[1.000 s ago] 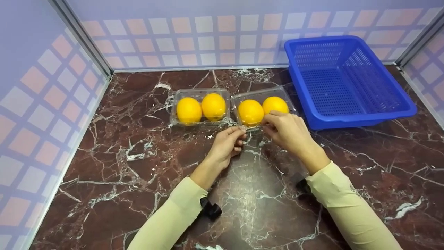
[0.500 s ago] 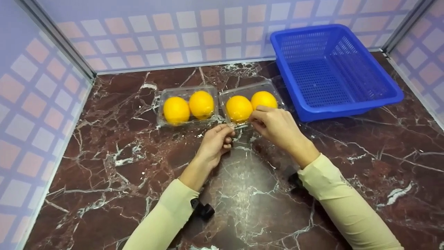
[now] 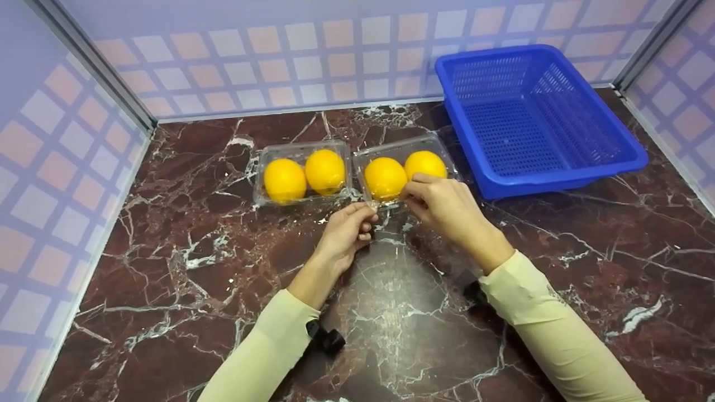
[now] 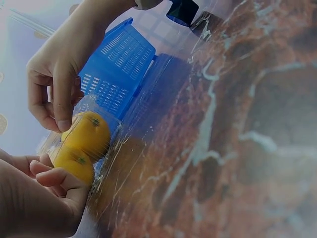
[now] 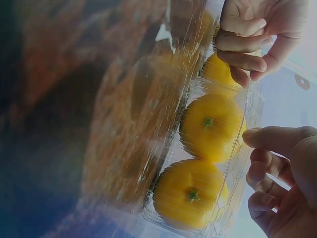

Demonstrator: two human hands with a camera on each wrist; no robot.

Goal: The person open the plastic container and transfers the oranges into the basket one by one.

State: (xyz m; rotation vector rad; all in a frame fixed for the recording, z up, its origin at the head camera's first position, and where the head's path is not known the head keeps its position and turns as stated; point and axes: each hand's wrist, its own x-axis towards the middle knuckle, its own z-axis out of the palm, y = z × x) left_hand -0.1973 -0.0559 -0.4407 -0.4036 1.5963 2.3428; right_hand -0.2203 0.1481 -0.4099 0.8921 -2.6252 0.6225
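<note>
Two clear plastic boxes stand side by side, each with two oranges inside. My left hand (image 3: 346, 229) pinches the front left corner of the right box (image 3: 391, 148). At that box's front rim, the thumb and finger of my right hand (image 3: 447, 204) pinch the edge, partly covering the right-hand orange (image 3: 425, 163). The other orange (image 3: 385, 177) shows between the hands. In the right wrist view, the right thumb (image 5: 270, 139) meets the clear rim beside an orange (image 5: 210, 126). The left box (image 3: 301, 148) lies untouched, its oranges (image 3: 285, 180) visible through the plastic.
A blue plastic basket (image 3: 564, 176) stands at the back right, close to the right box. Tiled-pattern walls (image 3: 313, 67) bound the dark red marbled table (image 3: 195, 312) behind and at the sides.
The whole scene has shifted left in the head view since a second ago, as the head camera turned. Both hands have kept their places at the right box's front rim.
</note>
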